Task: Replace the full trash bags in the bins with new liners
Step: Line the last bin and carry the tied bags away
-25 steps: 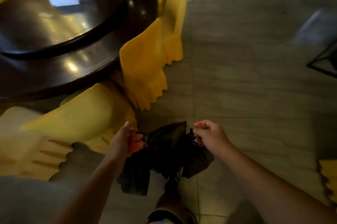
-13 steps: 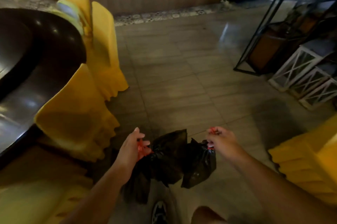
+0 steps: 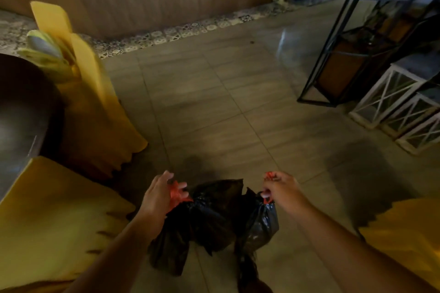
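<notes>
A black trash bag with red drawstrings hangs low in the middle of the view, bunched at its top, above the tiled floor. My left hand grips the red drawstring at the bag's left side. My right hand is curled round the red drawstring at the bag's right side, pulled a little away from the left. No bin shows in this view.
Yellow-covered chairs stand at the left beside a dark round table, with more yellow fabric at lower right. A black metal shelf frame and white lattice boxes stand at right. Tiled floor lies ahead, up to a wooden wall.
My view has swung right, away from the round table, bringing the metal shelf and white boxes into sight. Both hands keep their hold on the bag's red drawstrings.
</notes>
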